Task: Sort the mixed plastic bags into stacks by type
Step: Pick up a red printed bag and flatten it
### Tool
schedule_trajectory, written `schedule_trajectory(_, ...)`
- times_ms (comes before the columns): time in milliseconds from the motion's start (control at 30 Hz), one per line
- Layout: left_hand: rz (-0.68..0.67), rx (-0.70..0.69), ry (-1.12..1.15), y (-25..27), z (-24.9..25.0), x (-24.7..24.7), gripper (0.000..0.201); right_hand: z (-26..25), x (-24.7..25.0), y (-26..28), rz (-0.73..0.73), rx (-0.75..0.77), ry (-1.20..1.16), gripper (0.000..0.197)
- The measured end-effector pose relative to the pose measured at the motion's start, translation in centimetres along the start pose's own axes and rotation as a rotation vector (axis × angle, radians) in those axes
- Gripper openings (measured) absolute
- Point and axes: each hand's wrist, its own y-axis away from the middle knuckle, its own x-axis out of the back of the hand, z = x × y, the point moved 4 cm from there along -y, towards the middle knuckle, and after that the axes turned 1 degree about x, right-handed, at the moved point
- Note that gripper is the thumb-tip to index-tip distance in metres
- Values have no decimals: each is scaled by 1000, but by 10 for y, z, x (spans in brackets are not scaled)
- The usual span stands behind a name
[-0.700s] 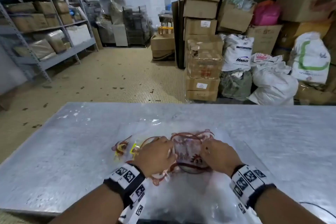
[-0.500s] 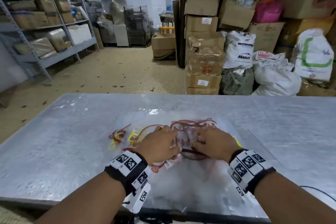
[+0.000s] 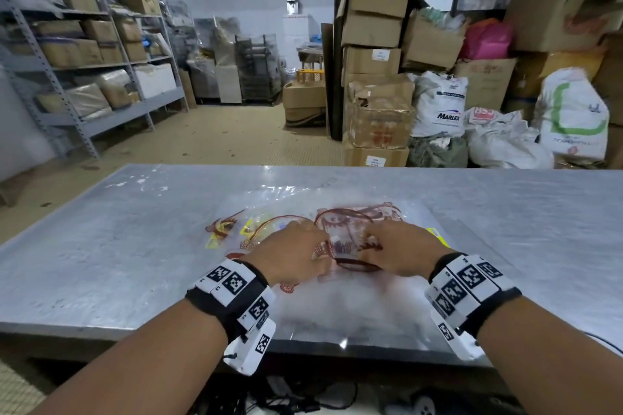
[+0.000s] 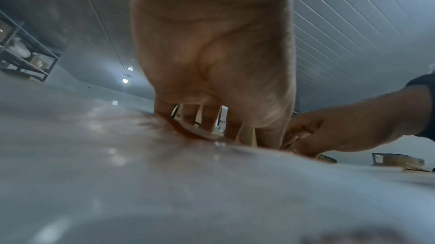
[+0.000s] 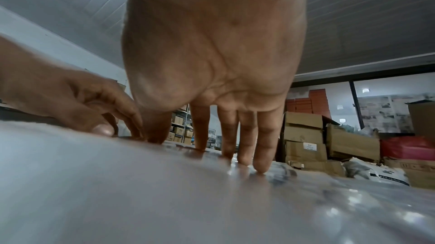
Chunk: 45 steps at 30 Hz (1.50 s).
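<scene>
Pressing straight, spread fingers [image 5: 261,147] of right hand [image 3: 397,251] down onto printed plastic bags [image 3: 347,229], holding nothing. Resting left hand [image 3: 291,254] just beside, fingertips [image 4: 209,118] touching same pile; pinching or not, cannot tell. Lying flat, overlapping, mid grey table [image 3: 101,246], near front edge.

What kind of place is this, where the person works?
Probably a storeroom or small warehouse: metal shelves hold boxes, cardboard boxes stand stacked by the wall, and filled sacks lie on the floor.
</scene>
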Motion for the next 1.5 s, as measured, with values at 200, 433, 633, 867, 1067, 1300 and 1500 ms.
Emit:
schedule_trajectory(200,-16,-39,35,16,0,1,60,2,2,22,66,-11,-108,27)
schedule_trajectory(433,4,232,1,22,-38,6,76,13,-25,24,-48,-78,-116,94)
schedule_trajectory(633,-72,245,38,28,-25,-2,68,-4,-25,26,-41,-106,-47,81)
schedule_trajectory(867,149,175,264,34,-16,13,70,-13,-23,28,-29,-94,-73,84)
schedule_trajectory(1067,196,295,292,36,-37,21,78,9,-7,22,20,-107,-133,73)
schedule_trajectory(1300,28,398,187,28,-44,19,60,18,-6,16,-82,-100,-75,77)
schedule_trajectory(1500,40,309,378,23,-34,24,32,8,-6,12,-68,-28,-127,57)
